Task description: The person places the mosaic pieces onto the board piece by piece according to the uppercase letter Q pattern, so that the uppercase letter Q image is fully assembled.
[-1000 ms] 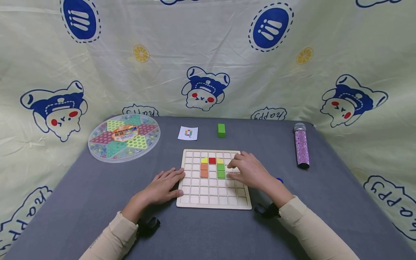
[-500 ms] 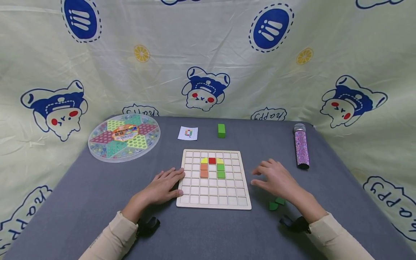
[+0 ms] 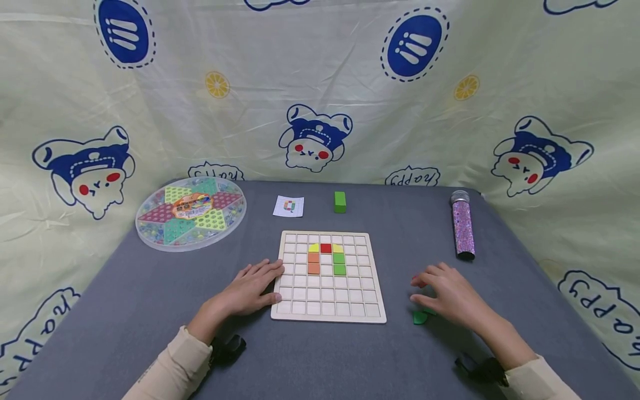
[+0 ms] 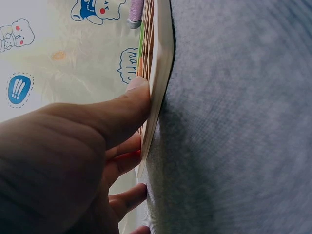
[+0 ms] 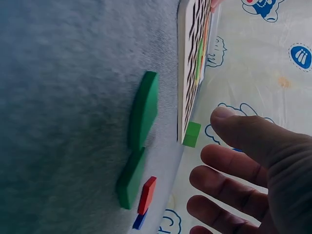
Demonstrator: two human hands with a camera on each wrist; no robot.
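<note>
A wooden grid board (image 3: pixel 327 308) lies on the grey table. On it, yellow corner pieces (image 3: pixel 314 248) flank a red square (image 3: pixel 326 248), with orange squares (image 3: pixel 313 263) below on the left and green squares (image 3: pixel 339 264) on the right. My left hand (image 3: pixel 252 288) rests against the board's left edge, thumb and fingers extended. To the right of the board, my right hand (image 3: pixel 450 294) hovers with loosely bent fingers and holds nothing. Near it lie two dark green pieces (image 5: pixel 144 109), a red piece (image 5: pixel 147 195) and a blue piece (image 5: pixel 140 220), partly hidden in the head view.
Behind the board are a small pattern card (image 3: pixel 288 206) and an upright green block (image 3: pixel 340 202). A round Chinese checkers set (image 3: pixel 191 214) sits at back left. A glittery pink microphone (image 3: pixel 463 228) lies at the right. A printed curtain (image 3: pixel 320 83) hangs behind the table.
My right hand has moved away from the board, to the right and nearer to me, over the loose pieces. My left hand and the pieces on the board have stayed put.
</note>
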